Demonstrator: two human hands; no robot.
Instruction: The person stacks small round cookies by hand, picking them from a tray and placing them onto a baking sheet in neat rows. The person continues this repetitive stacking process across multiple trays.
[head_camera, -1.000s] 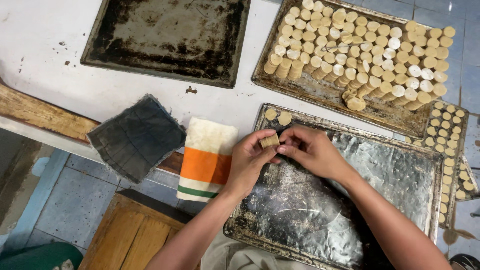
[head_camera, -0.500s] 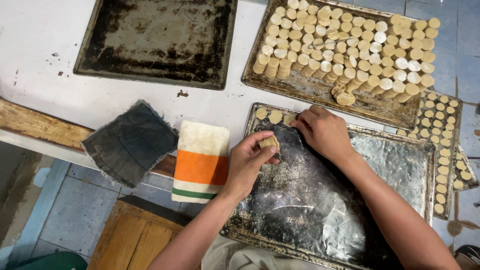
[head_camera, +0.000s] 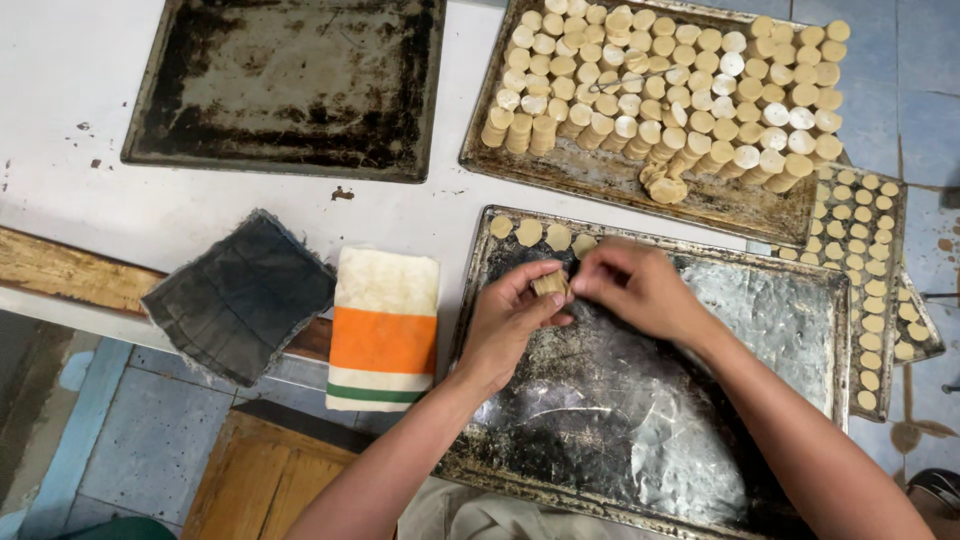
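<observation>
Over the near, greasy dark metal baking tray (head_camera: 760, 330), both hands are meeting at its top-left part. L hand (head_camera: 505, 325) is pinching a small stack of pale tan round dough discs (head_camera: 549, 284) w/ thumb and fingertips pressed together on it; exact no. of discs in the stack can't be told. R hand (head_camera: 640, 290) is curling in from the right, fingertips touching the same stack, so its grip is closed onto it too. 4 flat pale dough rounds (head_camera: 529, 232) are lying in a row along that tray's top edge, just above the hands.

3 big trays are sitting on the white bench (head_camera: 70, 60): the near one, an empty blackened tray (head_camera: 290, 85) at top left, and a full tray (head_camera: 620, 185) at top right holding many dozens of discs, too many to count, some standing in leaning rolls. More discs are lining 1 narrow tray (head_camera: 860, 290) at far right. 2 cloths are hanging off the bench edge: 1 dark grey frayed cloth (head_camera: 240, 295) and 1 cream towel w/ orange and green stripes (head_camera: 385, 325), side by side.
</observation>
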